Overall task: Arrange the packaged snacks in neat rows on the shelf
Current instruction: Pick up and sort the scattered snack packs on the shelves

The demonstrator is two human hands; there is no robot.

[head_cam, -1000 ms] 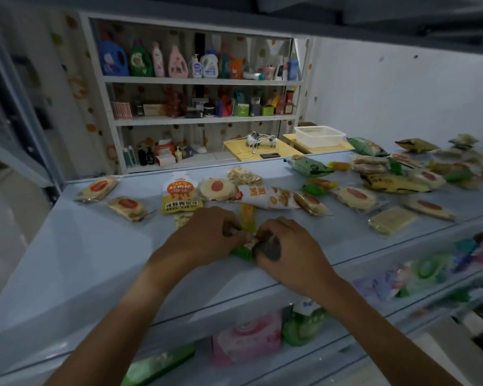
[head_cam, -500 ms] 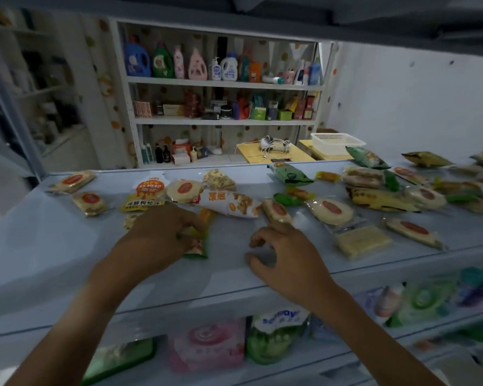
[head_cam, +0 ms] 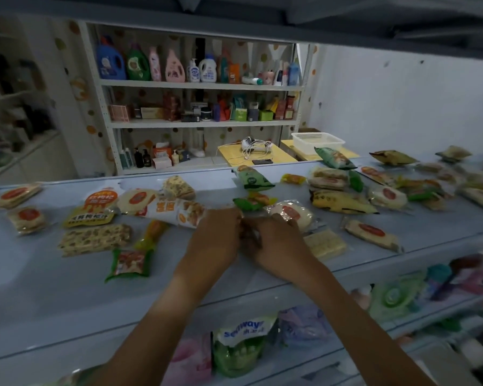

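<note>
Many packaged snacks lie scattered on the pale blue shelf (head_cam: 39, 277). My left hand (head_cam: 215, 240) and my right hand (head_cam: 276, 243) meet at the shelf's middle, fingers curled onto a small clear-wrapped packet (head_cam: 247, 232) that they mostly hide. A round white cake packet with a red label (head_cam: 292, 213) lies just beyond my right fingers. To the left lie a green packet with a red picture (head_cam: 129, 264), an orange sachet (head_cam: 151, 235) and a nut brittle bar (head_cam: 95, 239). A long white and orange pack (head_cam: 176, 210) touches my left fingers.
A pale wrapped bar (head_cam: 325, 243) and a red-labelled cake (head_cam: 371, 235) lie right of my hands, with a yellow pack (head_cam: 340, 203) behind. More snacks crowd the far right. Lower shelves hold bagged goods (head_cam: 240, 346). Bottles stand on a white rack (head_cam: 198, 84) behind.
My left hand let go of the green packet, which now lies to its left, and moved right. Both hands came together on the small clear-wrapped packet.
</note>
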